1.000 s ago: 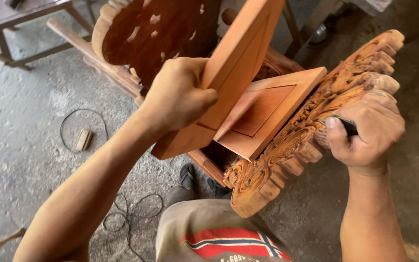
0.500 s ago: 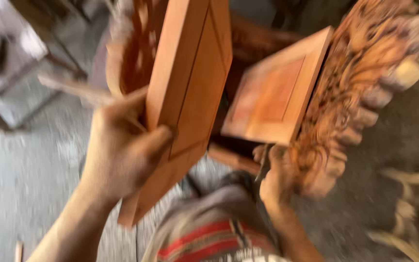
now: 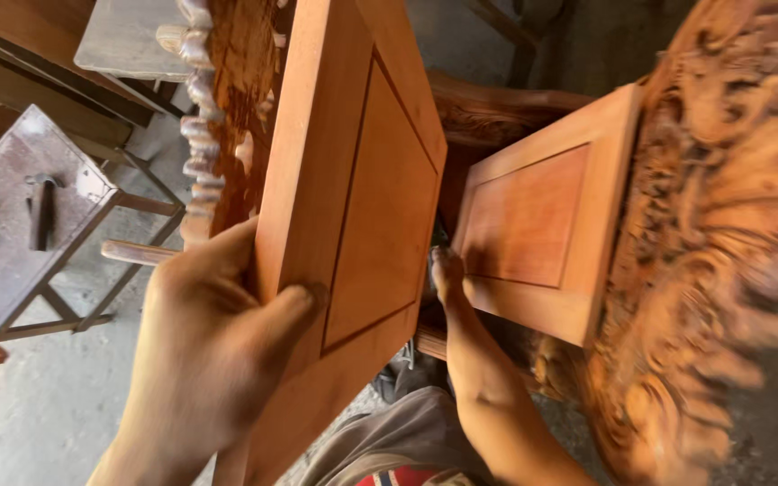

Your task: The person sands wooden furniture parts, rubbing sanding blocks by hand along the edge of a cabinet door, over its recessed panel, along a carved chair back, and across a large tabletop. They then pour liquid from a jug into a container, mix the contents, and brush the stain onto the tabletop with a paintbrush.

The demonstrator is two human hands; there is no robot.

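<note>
- Left hand (image 3: 213, 360) clamped on the near-left edge of a wooden panel (image 3: 353, 216), thumb pressed on its face, fingers wrapped behind.
- Wooden panel: orange-brown, smooth, flat frame around a recessed rectangular centre with a thin dark groove line; held tilted, standing up through the middle of the view, near end low by the person's lap.
- Right hand (image 3: 447, 274) reaches up between the two panels, fingertips touching the near-left edge of a second panel (image 3: 542, 225); hand mostly hidden, cannot tell if it's closed on anything.
- Second panel: same colour, same recessed centre, right of the first, its right side against a carved piece (image 3: 713, 270).
- Carved piece: heavy scrolled relief, reddish-brown, blurred, fills the right side.
- Another carved piece (image 3: 218, 117) with a scalloped pale edge stands far left, behind the held panel.
- Metal desk (image 3: 11, 243) at far left, grey top, hammer (image 3: 42, 211) lying on it.
- Concrete floor (image 3: 38, 414) below, grey.
- No packages, labels or signs readable.
</note>
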